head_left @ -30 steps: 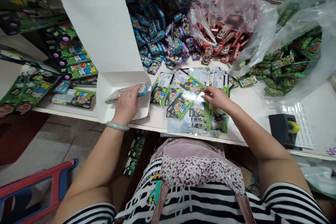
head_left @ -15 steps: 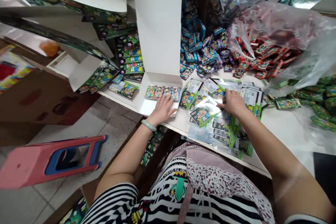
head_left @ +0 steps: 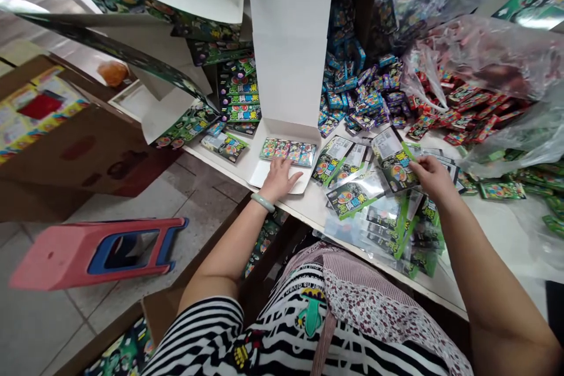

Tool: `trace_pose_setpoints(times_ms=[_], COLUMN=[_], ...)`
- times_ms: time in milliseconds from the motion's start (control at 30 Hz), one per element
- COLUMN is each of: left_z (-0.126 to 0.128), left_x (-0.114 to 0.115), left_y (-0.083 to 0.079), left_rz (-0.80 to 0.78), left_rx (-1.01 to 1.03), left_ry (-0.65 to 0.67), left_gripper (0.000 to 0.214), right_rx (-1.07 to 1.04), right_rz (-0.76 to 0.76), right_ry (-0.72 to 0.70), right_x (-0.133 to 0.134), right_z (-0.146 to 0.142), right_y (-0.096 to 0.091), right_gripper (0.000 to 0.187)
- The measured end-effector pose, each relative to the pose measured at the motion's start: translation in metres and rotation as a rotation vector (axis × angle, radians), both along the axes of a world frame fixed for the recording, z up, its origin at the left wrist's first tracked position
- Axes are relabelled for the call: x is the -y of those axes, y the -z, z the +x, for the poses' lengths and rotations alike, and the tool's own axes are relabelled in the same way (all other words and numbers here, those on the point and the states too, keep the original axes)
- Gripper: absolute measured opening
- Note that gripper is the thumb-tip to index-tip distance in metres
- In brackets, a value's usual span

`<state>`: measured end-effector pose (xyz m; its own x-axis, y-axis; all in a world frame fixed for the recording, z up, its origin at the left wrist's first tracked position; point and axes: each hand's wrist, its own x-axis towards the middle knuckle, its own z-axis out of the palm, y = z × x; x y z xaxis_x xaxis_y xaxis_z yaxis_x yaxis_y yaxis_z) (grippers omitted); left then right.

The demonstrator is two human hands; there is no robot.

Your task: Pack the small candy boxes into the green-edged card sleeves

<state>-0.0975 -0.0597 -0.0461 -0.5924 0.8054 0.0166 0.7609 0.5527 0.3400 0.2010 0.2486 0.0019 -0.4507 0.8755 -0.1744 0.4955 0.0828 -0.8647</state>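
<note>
My left hand (head_left: pixel 278 181) lies at the front of an open white cardboard box (head_left: pixel 288 59), thumb apart, fingertips against a row of small colourful candy packs (head_left: pixel 288 151) inside. The box lid stands upright behind them. In my right hand (head_left: pixel 434 177) a black and green printed plastic pouch (head_left: pixel 393 158) is pinched by its right edge and raised over the pile. Several more such pouches (head_left: pixel 352 195) lie spread and overlapping on the white table (head_left: pixel 497 235) between my hands, some with clear plastic showing.
Behind the pouches lie heaps of small blue and purple packs (head_left: pixel 370 94), red packs (head_left: pixel 476 106) under clear plastic bags (head_left: pixel 511 64), and green packs (head_left: pixel 502 190). Printed boxes (head_left: pixel 176 126) stand open on the left. On the floor is a pink and blue stool (head_left: pixel 132 249) near a brown carton (head_left: pixel 114 153).
My right hand has lifted a pouch from the pile and holds it up. My left hand remains in the box. The whole view has shifted slightly.
</note>
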Motion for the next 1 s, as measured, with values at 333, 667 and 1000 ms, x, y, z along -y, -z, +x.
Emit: trace_pose_setpoints(times_ms=[333, 667, 1000], left_z=[0.011, 0.05, 0.149], left_x=[-0.012, -0.042, -0.088], left_y=[-0.011, -0.04, -0.079], left_rz=[-0.22, 0.528, 0.524], left_rx=[0.059, 0.294, 0.784], left_ry=[-0.045, 0.075, 0.279], left_gripper=[0.08, 0.063, 0.02], right_rx=[-0.467, -0.541, -0.308], right_rz=[-0.429, -0.413, 0.567], right_ry=[0.075, 0.015, -0.024], right_x=[0.064, 0.124, 0.124], right_z=[0.03, 0.028, 0.05], right_y=[-0.002, -0.01, -0.035], right_gripper=[0.051, 0.04, 0.034])
